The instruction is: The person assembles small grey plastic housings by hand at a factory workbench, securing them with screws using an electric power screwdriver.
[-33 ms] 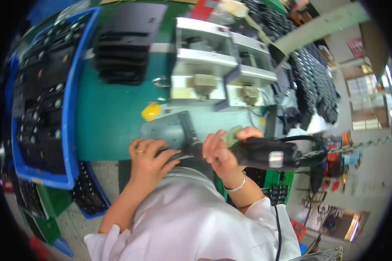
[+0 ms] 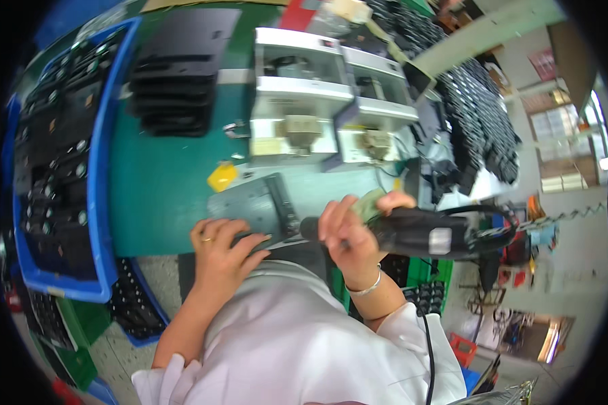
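Note:
At the bench's near edge lies a flat dark grey panel (image 2: 243, 206) with a raised black strip along its right side. My left hand (image 2: 224, 244) is closed on the panel's near left edge, thumb and fingers curled around it; a ring shows on one finger. My right hand (image 2: 352, 233) grips a black power screwdriver (image 2: 422, 233), held sideways with its front end pointing left at the strip. Green wrapping (image 2: 367, 206) shows beneath my fingers. Whether the tip touches the strip, I cannot tell.
Beyond the panel stand two white screw feeders (image 2: 294, 138). A yellow piece (image 2: 223, 176) lies near them. To the left is a blue tray (image 2: 101, 223) of black parts; a stack of dark panels (image 2: 175, 74) stands behind. A coiled cord (image 2: 562, 217) runs right from the screwdriver.
The screwdriver and my right hand have shifted slightly right, away from the panel's strip. My left hand keeps its hold on the panel. The whole view has drifted a little.

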`<action>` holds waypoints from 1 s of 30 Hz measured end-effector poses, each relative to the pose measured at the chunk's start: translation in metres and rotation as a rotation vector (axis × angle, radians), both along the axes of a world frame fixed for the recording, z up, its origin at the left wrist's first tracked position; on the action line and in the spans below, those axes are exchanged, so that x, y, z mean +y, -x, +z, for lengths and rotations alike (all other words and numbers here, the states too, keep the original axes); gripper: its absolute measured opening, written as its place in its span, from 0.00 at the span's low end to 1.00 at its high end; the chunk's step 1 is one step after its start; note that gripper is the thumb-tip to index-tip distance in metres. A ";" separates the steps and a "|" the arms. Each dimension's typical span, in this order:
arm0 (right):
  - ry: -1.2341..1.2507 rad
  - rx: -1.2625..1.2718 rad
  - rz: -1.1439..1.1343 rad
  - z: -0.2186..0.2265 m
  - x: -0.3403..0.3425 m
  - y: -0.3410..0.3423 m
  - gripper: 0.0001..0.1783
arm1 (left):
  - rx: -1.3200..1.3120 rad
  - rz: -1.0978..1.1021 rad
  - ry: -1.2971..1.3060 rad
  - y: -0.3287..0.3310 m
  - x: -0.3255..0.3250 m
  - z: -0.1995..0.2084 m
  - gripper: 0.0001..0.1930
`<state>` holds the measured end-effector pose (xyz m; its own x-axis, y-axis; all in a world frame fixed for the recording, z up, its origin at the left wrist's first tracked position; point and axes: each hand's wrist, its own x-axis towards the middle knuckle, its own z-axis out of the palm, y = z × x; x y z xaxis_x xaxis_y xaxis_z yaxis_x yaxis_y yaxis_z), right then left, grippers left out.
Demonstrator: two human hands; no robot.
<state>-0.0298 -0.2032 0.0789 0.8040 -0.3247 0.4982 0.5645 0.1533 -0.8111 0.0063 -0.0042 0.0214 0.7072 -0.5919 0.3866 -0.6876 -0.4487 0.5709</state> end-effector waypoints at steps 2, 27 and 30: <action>-0.081 -0.096 -0.212 0.024 -0.019 -0.008 0.23 | 0.004 0.016 -0.030 0.005 0.006 0.002 0.14; 0.058 -0.220 -0.585 0.027 -0.099 -0.033 0.25 | 0.012 0.016 -0.105 -0.001 -0.002 0.002 0.17; 0.046 -0.200 -0.611 0.026 -0.099 -0.035 0.25 | 0.013 0.017 -0.105 -0.001 -0.003 0.001 0.17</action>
<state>0.0056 -0.3026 0.1049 0.3708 -0.6695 0.6437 0.6798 -0.2766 -0.6793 0.0072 -0.0069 0.0226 0.7221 -0.6164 0.3140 -0.6722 -0.5179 0.5291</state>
